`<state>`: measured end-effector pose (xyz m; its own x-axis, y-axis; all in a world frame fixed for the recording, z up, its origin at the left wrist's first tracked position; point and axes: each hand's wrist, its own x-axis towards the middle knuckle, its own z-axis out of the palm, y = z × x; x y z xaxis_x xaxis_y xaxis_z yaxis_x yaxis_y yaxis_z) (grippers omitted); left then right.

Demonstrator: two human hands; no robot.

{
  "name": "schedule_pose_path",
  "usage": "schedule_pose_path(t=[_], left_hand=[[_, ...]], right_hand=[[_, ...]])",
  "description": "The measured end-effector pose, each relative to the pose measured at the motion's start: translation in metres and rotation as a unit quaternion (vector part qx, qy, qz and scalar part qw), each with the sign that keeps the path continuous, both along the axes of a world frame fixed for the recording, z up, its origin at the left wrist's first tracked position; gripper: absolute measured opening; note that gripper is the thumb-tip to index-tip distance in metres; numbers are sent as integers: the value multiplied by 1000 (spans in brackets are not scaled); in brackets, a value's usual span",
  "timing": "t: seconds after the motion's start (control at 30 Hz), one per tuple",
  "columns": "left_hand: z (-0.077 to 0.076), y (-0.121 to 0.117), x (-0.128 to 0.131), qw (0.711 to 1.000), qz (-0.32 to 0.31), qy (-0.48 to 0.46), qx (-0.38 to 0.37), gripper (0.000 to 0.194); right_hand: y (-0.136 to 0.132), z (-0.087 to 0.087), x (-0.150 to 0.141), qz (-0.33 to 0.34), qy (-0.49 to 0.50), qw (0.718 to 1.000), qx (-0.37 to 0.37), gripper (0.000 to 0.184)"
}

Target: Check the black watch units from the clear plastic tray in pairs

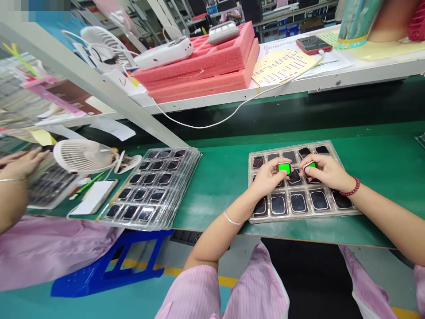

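My left hand (270,175) is closed on a smartwatch case (284,169) whose screen glows green, the thumb lying over its lower edge. Close beside it, my right hand (320,170) grips a second smartwatch case (310,166), also lit green and partly covered by the thumb. Both hands are over a clear plastic tray (275,218) on the green bench. Dark-screened watch cases, such as a watch case (298,202) in the front row, sit in its pockets. My hands and wrists hide part of the tray's middle row.
To the left stands a stack of clear trays (191,170) with more watch cases. Beyond it are a white fan (84,156) and a co-worker's arm (15,186). A shelf (212,99) crosses behind, carrying red foam (206,62), a phone (314,44) and a hanging white cable (206,127).
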<state>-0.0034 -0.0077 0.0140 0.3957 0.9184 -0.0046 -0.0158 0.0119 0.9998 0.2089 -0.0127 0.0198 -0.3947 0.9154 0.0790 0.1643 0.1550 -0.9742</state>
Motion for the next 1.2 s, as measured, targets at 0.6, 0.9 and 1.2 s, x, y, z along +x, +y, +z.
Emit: schedule_pose_path(t=[0.6,0.9,1.2], left_hand=[[-1,2,0,1000,0,-12,1,44],[-1,2,-1,1000,9,-19,11,31],[-6,4,-2,1000,12,12,13,52]], right_hand=[[4,-7,1,-9,-23,998,54,39],[3,-6,0,15,3,1000,25,41],[4,-9,-1,20,25,999,22,53]])
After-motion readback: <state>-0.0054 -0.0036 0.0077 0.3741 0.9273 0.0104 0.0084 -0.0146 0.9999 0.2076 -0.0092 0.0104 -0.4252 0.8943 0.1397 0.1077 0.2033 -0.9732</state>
